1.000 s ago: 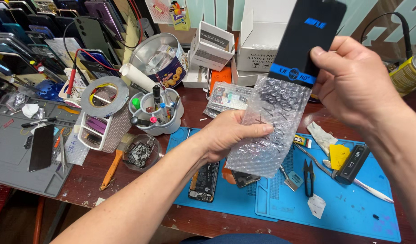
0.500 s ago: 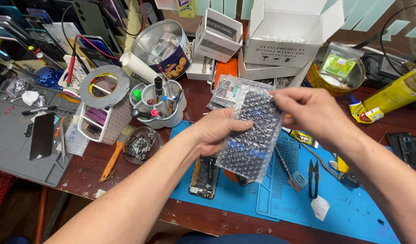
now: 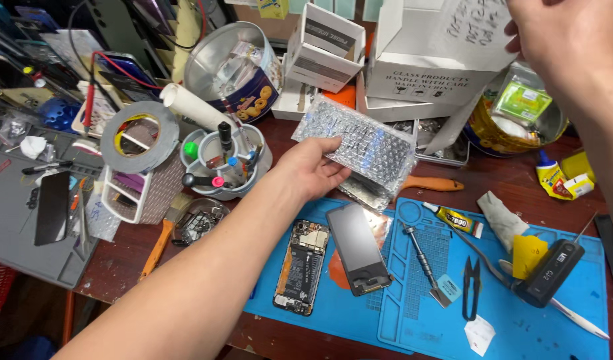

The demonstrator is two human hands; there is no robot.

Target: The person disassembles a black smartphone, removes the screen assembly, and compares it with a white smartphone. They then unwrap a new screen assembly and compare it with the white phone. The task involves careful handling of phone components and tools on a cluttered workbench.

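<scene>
Around the blue mat (image 3: 553, 327) room is tight. Its near right part lies bare, open to a hand. On its left part an opened phone (image 3: 301, 267) and a screen panel (image 3: 358, 248) block the way. Beyond the mat, white boxes (image 3: 420, 73), a tin (image 3: 236, 63) and a pen cup (image 3: 223, 163) wall the bench (image 3: 120, 267); left of the mat, the bench shows a bare strip.

White cardboard boxes (image 3: 413, 60) at the back; dark phone screen (image 3: 358, 248) on blue mat (image 3: 520, 313).

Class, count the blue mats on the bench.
2: a thin blue mat under the opened phone, and a moulded one at right, overlapping it. More may be hidden.
</scene>
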